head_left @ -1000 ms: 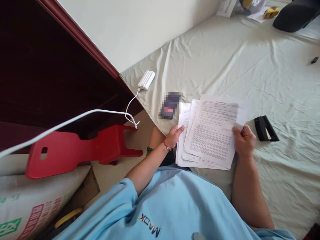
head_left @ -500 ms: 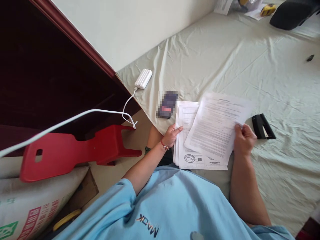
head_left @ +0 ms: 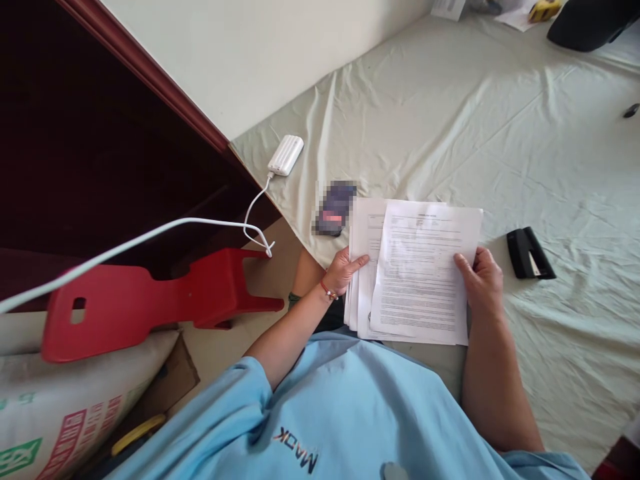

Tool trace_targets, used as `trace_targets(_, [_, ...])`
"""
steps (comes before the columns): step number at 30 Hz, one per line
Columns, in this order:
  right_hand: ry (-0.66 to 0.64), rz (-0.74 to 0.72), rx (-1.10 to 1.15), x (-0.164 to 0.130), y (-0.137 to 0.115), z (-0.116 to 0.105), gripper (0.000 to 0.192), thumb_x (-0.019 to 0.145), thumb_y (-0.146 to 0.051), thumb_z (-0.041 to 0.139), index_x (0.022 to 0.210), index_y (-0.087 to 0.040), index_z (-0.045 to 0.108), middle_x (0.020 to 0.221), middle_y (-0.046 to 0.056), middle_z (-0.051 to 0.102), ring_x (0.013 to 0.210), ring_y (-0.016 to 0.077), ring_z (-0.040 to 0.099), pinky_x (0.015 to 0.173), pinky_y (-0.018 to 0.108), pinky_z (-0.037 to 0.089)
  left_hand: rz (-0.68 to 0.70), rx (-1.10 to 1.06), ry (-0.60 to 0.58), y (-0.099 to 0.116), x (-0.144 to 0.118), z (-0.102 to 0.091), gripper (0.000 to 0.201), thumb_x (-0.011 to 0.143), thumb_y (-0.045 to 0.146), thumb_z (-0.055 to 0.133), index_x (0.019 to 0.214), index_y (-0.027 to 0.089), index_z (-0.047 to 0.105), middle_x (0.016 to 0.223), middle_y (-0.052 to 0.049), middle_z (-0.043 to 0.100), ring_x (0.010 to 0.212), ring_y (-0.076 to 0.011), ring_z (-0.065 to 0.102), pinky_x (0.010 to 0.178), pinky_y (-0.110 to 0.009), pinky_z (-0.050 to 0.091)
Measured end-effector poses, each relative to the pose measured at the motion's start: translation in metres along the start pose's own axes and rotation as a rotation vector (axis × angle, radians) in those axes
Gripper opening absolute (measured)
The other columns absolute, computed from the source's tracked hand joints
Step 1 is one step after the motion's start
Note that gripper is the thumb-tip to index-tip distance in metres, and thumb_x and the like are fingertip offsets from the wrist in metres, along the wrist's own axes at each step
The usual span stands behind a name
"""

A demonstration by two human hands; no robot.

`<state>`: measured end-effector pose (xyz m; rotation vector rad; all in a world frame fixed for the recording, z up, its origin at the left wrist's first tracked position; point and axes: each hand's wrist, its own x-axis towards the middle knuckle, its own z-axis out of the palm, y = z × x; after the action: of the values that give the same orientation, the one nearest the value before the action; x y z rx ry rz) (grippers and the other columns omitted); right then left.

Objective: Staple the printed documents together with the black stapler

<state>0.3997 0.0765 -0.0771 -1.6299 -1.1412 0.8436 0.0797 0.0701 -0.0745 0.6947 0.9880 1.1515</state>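
Observation:
My left hand [head_left: 346, 270] grips the left edge of a stack of papers [head_left: 361, 293], thumb on top and fingers underneath. On the stack lies a printed sheet [head_left: 425, 273], shifted to the right of the sheets below it. My right hand [head_left: 481, 283] pinches that sheet at its right edge, thumb on the printed face; its other fingers are behind the paper. A black stapler [head_left: 531, 253] rests on the cloth to the right of my right hand. Just beyond my left hand lies a blurred dark phone-like object [head_left: 336, 208].
A green-grey cloth [head_left: 440, 120] covers the table. A white power bank [head_left: 286, 155] with a white cable [head_left: 190, 221] sits near the left edge. A red plastic chair [head_left: 150, 300] and a printed sack [head_left: 65, 407] stand at the left. A yellow tape measure [head_left: 545, 10] is far back.
My right hand has moved left and lowered the top sheet, which now lies straighter over the stack and covers the stamped page. My left hand keeps its hold.

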Motion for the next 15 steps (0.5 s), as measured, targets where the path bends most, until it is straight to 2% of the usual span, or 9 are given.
trace_targets(2, [-0.065,0.009,-0.005,-0.0015,0.0009,-0.0001,0.041,0.078,-0.053,0.085,0.104,-0.023,0.075,0.083,0.001,0.073,0.068,0.0182,0.061,0.06,0.031,0.05,-0.003,0.006,0.029,-0.0012,-0.0006,0.0002,0.058,0.062,0.047,0.101,0.107,0.017,0.081,0.111,-0.012,0.084,0.112,-0.0343,0.077,0.111,-0.053,0.054])
trace_targets(4, [-0.135,0.061,0.049,-0.0028,0.0019,-0.0006,0.036,0.077,-0.05,0.088,0.096,-0.021,0.077,0.081,0.0,0.074,0.067,0.0174,0.062,0.059,0.03,0.05,-0.007,0.008,0.061,-0.0022,-0.0012,0.0004,0.059,0.059,0.047,0.102,0.105,0.017,0.082,0.108,-0.012,0.084,0.11,-0.0345,0.077,0.107,-0.053,0.056])
trace_targets(6, [-0.14,0.089,0.092,-0.0035,0.0031,-0.0006,0.032,0.077,-0.048,0.088,0.09,-0.02,0.078,0.08,0.0,0.075,0.067,0.0168,0.063,0.059,0.029,0.051,-0.008,0.002,0.083,-0.002,-0.0014,0.0006,0.059,0.06,0.05,0.101,0.105,0.017,0.082,0.106,-0.011,0.084,0.11,-0.0346,0.077,0.106,-0.052,0.056])
trace_targets(10, [0.0,0.06,0.211,-0.001,0.0038,0.0016,0.031,0.076,-0.046,0.089,0.095,-0.023,0.08,0.083,-0.001,0.076,0.069,0.0171,0.065,0.062,0.03,0.055,-0.029,-0.054,0.057,0.0012,-0.0004,0.0006,0.055,0.067,0.057,0.095,0.102,0.016,0.082,0.105,-0.012,0.084,0.113,-0.0358,0.077,0.107,-0.05,0.057])
trace_targets(15, [0.203,0.07,0.433,0.0045,-0.0034,0.0055,0.036,0.067,-0.039,0.092,0.094,-0.019,0.078,0.09,0.002,0.078,0.075,0.0154,0.067,0.074,0.03,0.058,-0.048,-0.123,0.014,0.0041,0.0006,0.0002,0.046,0.066,0.046,0.094,0.098,0.015,0.082,0.104,-0.012,0.084,0.119,-0.0378,0.075,0.11,-0.05,0.056])
